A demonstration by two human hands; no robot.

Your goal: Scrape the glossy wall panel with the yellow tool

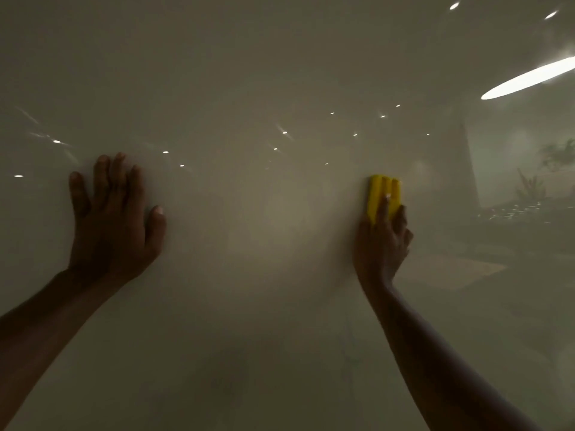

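Observation:
The glossy wall panel fills the whole view, pale beige and dim. My left hand lies flat against it at the left, fingers spread and pointing up, holding nothing. At the right, my right hand grips the yellow tool, a small ribbed block pressed against the panel. Its upper part sticks out above my fingers; its lower part is hidden under my hand.
The panel mirrors the room behind me: small ceiling spotlights across the middle, a long bright lamp reflection at the upper right, and faint plants and furniture at the right edge.

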